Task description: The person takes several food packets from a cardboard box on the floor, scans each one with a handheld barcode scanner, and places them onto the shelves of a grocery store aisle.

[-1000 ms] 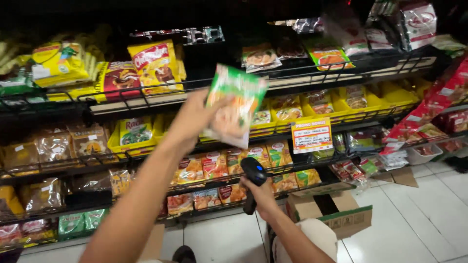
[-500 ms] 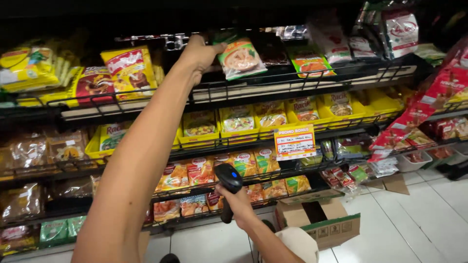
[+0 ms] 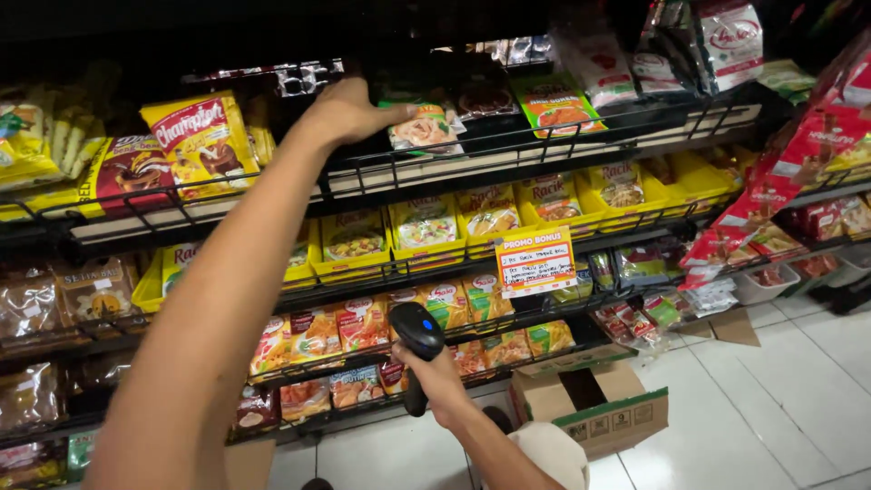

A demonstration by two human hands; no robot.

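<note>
Fingers [image 3: 386, 113] of the left hand [image 3: 349, 111] reach up to the top black wire shelf [image 3: 544, 145], thumb and fingertips closed lightly on the left edge of a small flat green-and-white plastic seasoning sachet [image 3: 425, 127] with a picture of a dish on its face; how far the fingers wrap behind it cannot be told, since the back of the sachet is hidden. That sachet stands nearly upright against the shelf's front rail, at about 3 o'clock from the hand, with an orange-and-green sachet [image 3: 558, 107] of like shape farther out at 3 o'clock. By the look of it the sachet is light, thin and limp, its glossy film likely a little slippery, and it would bend rather than break; a pinch across a sealed edge or a top corner seems the surest hold, since squeezing the middle would only crumple the powder inside. Fingers of the right hand [image 3: 435, 381] are clenched round the grip of a black handheld barcode scanner [image 3: 415, 340], its rounded head tilted up toward 12 o'clock and showing a small blue light. Yellow shelf trays [image 3: 426, 254] of sachets sit between the two hands; an open brown cardboard box [image 3: 590, 408] rests on the white tiled floor [image 3: 771, 399] at 3 o'clock of the scanner
</note>
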